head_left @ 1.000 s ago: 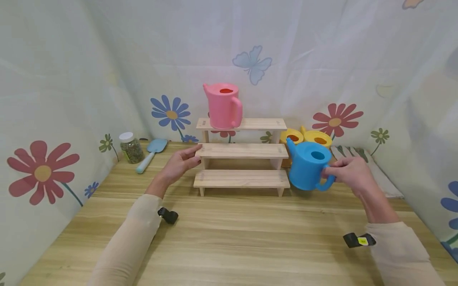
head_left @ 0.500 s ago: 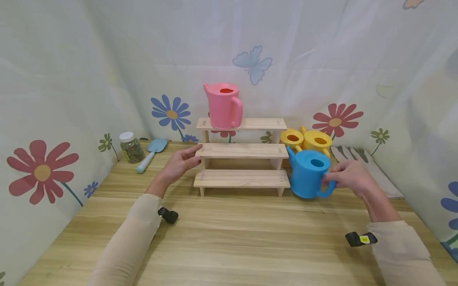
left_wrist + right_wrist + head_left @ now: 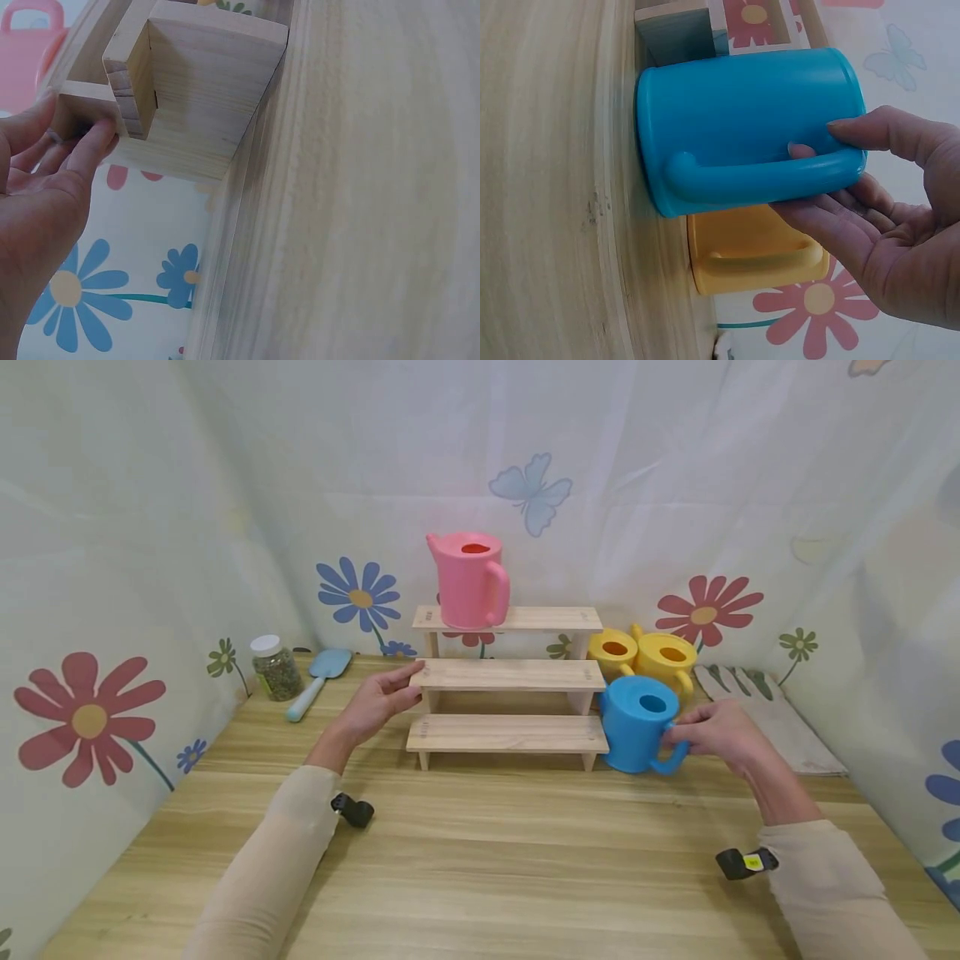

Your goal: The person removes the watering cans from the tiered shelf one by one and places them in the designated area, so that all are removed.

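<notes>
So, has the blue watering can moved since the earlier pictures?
Yes: in the head view, judged against the fixed wooden stand, the blue watering can has moved lower, then slightly to the left.

My matt cloth sleeves (image 3: 258, 860), smooth plastic blue watering can (image 3: 632, 727) with a faint sheen, smooth plastic pink watering can (image 3: 463, 589), matt bare-wood stepped shelf (image 3: 510, 674), smooth wood-grained surface (image 3: 495, 860), creased cloth backdrop (image 3: 675, 485)
</notes>
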